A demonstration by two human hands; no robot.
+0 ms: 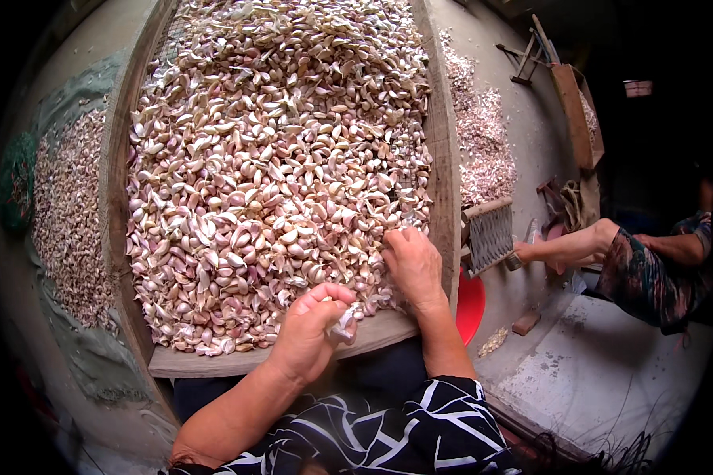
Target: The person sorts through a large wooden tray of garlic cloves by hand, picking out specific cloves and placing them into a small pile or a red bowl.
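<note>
Loose garlic cloves [269, 190], white to pinkish purple, lie thickly over a wire-mesh tray with a wooden frame [444, 150]. Above the tray's near edge, my left hand [309, 331] is closed, with pale, papery garlic [345, 323] showing between thumb and fingers. Whether that is one clove or several, I cannot make out. My right hand [416, 267] rests at the near right part of the heap. Its fingers curl down among the cloves, and their tips are hidden, so what they grip does not show.
Left of the tray, more cloves [71, 214] cover a green sheet [95, 356] on the floor. A red basin [470, 307] shows beyond the right rail. Farther right are another garlic pile [483, 142], a slatted rack [491, 236] and another person's leg [570, 244].
</note>
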